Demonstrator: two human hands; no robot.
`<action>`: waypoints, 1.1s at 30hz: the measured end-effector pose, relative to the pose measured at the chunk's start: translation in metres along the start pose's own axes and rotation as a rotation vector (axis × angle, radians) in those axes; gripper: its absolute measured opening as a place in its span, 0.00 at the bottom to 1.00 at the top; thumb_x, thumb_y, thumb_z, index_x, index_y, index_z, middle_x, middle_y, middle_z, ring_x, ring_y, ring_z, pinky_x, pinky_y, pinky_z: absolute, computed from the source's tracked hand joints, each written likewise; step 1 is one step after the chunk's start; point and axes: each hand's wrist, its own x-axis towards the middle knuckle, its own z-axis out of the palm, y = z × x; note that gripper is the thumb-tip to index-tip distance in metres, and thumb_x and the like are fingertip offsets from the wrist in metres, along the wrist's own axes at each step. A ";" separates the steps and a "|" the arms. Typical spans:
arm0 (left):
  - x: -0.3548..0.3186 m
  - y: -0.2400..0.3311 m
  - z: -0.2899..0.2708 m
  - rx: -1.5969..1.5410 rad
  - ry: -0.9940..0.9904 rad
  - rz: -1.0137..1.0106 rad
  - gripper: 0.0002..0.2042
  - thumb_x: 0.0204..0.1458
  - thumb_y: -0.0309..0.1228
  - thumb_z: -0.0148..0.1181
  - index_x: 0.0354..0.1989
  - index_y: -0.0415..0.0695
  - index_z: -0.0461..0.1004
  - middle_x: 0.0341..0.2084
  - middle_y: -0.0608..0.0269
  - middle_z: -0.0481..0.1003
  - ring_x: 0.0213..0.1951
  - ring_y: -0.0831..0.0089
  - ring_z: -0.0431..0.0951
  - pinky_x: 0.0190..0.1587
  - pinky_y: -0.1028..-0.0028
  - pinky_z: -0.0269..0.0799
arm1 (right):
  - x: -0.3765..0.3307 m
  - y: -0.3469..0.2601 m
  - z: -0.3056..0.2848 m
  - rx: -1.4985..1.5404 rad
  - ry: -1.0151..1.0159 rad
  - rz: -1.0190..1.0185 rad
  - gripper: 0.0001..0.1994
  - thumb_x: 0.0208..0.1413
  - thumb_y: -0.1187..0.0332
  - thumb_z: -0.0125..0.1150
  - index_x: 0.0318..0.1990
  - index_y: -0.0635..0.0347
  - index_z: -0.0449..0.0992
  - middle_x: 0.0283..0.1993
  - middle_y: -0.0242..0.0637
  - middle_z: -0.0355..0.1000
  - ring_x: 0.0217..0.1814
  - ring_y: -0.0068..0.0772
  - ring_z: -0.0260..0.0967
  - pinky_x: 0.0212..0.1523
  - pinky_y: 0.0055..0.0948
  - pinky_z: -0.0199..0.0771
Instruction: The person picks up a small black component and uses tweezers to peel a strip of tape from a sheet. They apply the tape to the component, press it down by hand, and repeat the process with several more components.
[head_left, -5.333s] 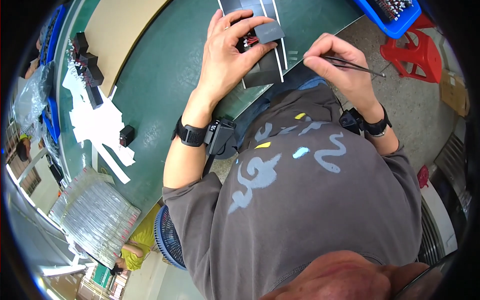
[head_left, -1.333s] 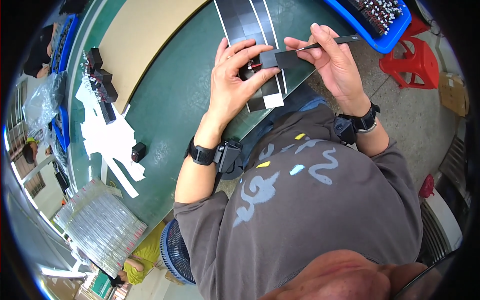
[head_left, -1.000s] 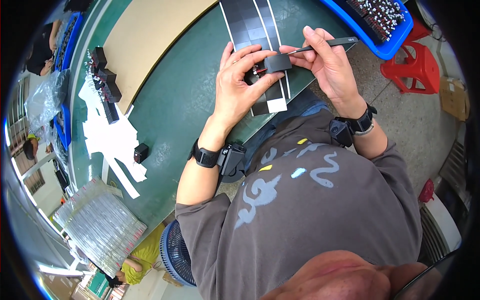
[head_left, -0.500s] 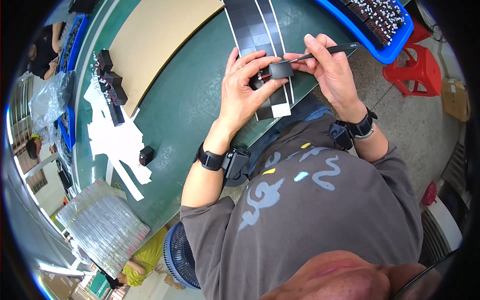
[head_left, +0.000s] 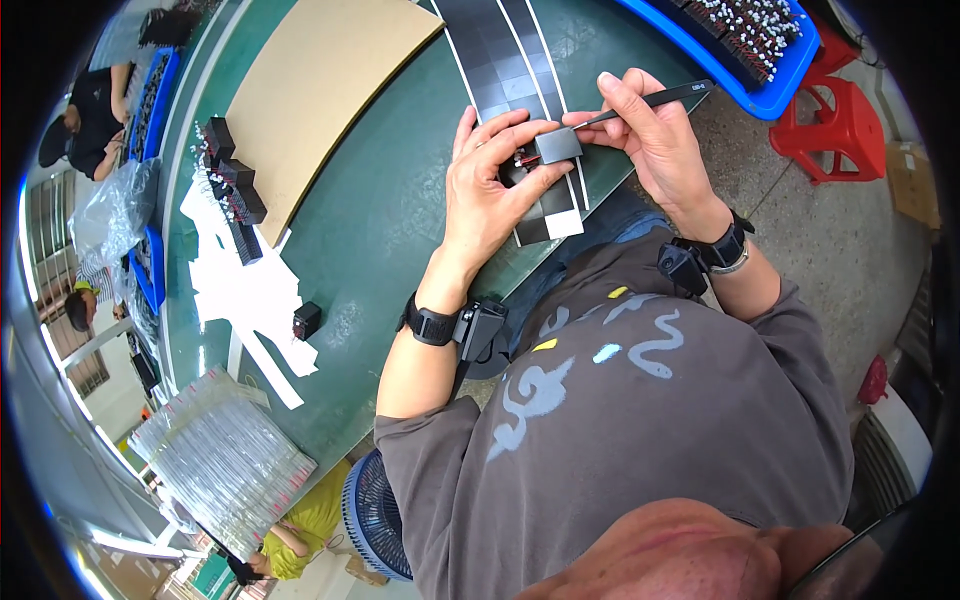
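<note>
My left hand (head_left: 487,190) grips a small black box-shaped part (head_left: 558,146) between thumb and fingers, with red wires and white connectors showing on its left side. In my right hand (head_left: 655,140) is a pair of black tweezers (head_left: 672,95), held like a pen. Their tip meets the upper right edge of the black part. Beneath both hands lies a sheet of black adhesive squares (head_left: 502,75) with white strips, one pale square at its near end. The right fingertips rest close beside the part.
A blue tray (head_left: 765,100) of wired black parts stands at the far right. On the green table (head_left: 350,220) lie a brown board (head_left: 310,90), white paper scraps (head_left: 245,290), several black parts (head_left: 235,180) and bundled clear strips (head_left: 220,450). A red stool (head_left: 835,130) stands beyond.
The held black part has tilted so its broad top face shows more. The tweezers' tip has moved slightly left with it. The whole view has shifted a little.
</note>
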 end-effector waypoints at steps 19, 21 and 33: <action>-0.001 0.003 0.001 -0.086 0.040 0.045 0.18 0.44 0.38 0.76 0.45 0.49 0.84 0.42 0.63 0.83 0.55 0.65 0.78 0.73 0.47 0.46 | -0.002 0.005 -0.001 0.060 0.006 -0.064 0.14 0.67 0.65 0.59 0.29 0.56 0.66 0.27 0.29 0.69 0.40 0.31 0.82 0.42 0.29 0.87; -0.001 0.004 0.000 -0.079 0.036 0.047 0.18 0.44 0.38 0.76 0.45 0.49 0.84 0.41 0.64 0.83 0.55 0.65 0.78 0.73 0.47 0.46 | -0.002 0.005 -0.001 0.030 0.006 -0.051 0.13 0.68 0.65 0.57 0.30 0.55 0.65 0.26 0.28 0.68 0.43 0.32 0.81 0.44 0.30 0.85; -0.001 0.000 0.004 -0.040 0.058 0.072 0.18 0.43 0.35 0.76 0.44 0.48 0.82 0.42 0.64 0.82 0.54 0.65 0.78 0.72 0.45 0.46 | -0.016 -0.009 0.009 -0.705 -0.066 -0.735 0.10 0.70 0.64 0.53 0.45 0.62 0.72 0.41 0.42 0.77 0.55 0.38 0.78 0.57 0.37 0.76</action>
